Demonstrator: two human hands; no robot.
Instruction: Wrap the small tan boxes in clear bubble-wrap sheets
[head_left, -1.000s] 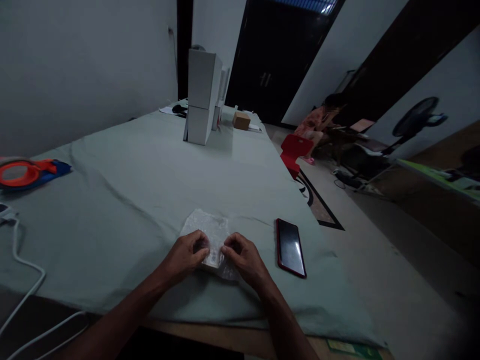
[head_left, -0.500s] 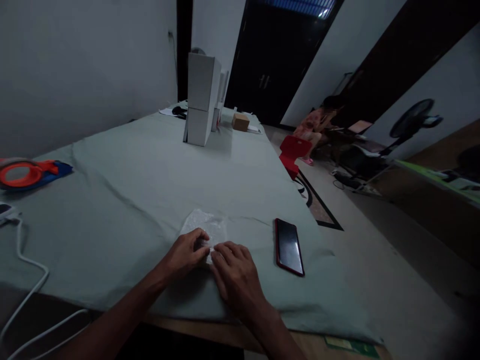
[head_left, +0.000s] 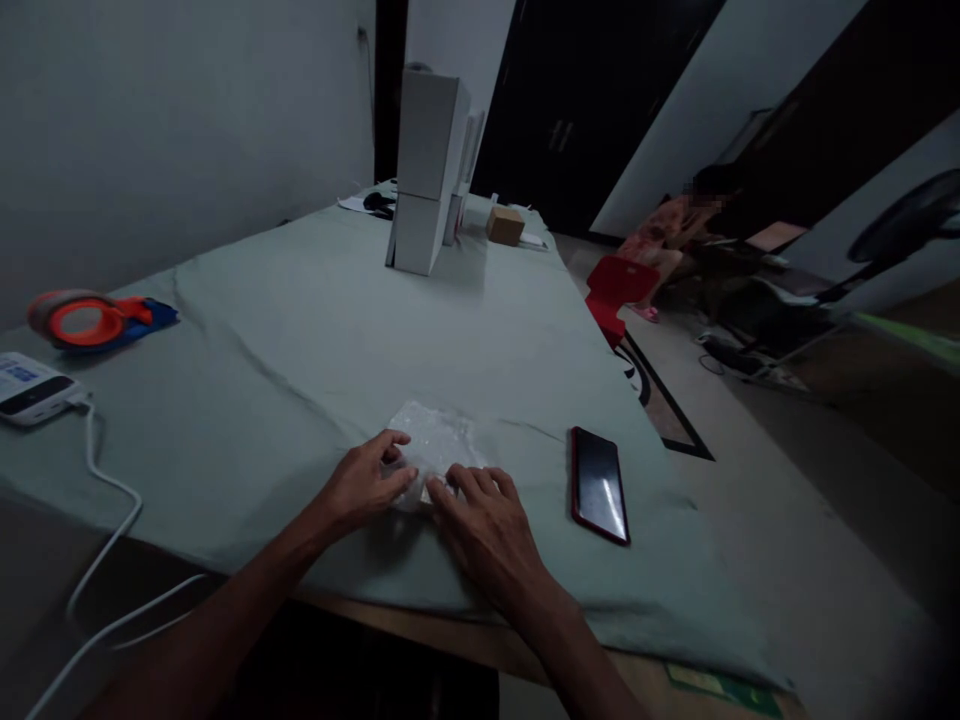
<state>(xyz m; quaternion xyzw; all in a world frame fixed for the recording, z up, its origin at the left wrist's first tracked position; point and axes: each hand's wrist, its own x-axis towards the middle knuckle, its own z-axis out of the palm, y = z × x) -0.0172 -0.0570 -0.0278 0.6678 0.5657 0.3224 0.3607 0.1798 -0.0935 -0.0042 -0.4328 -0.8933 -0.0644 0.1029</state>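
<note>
A sheet of clear, crinkled plastic that looks like bubble wrap (head_left: pixel 436 432) lies on the cloth-covered table in front of me. At its left edge is my left hand (head_left: pixel 361 487), thumb and forefinger apart, with the thumb tip close to the plastic. My right hand (head_left: pixel 491 525) bends its fingers over the near right part of the sheet, thumb and fingertips closed on it. Between the hands a small pale piece (head_left: pixel 433 490) shows at the near edge, partly covered by the right fingers; its kind is unclear.
A phone (head_left: pixel 600 485) lies right of my hands. To the left are an orange-and-blue tape dispenser (head_left: pixel 82 322) and a white device (head_left: pixel 37 390) with a cable (head_left: pixel 112 480). White boxes (head_left: pixel 424 180) and a small brown box (head_left: pixel 505 225) stand farther back. A person sits beyond a red chair (head_left: pixel 611 290).
The camera view has shifted, so the table things appear farther right. My left thumb and forefinger have drawn away from the right fingers, widening the gap. The pale piece shows more.
</note>
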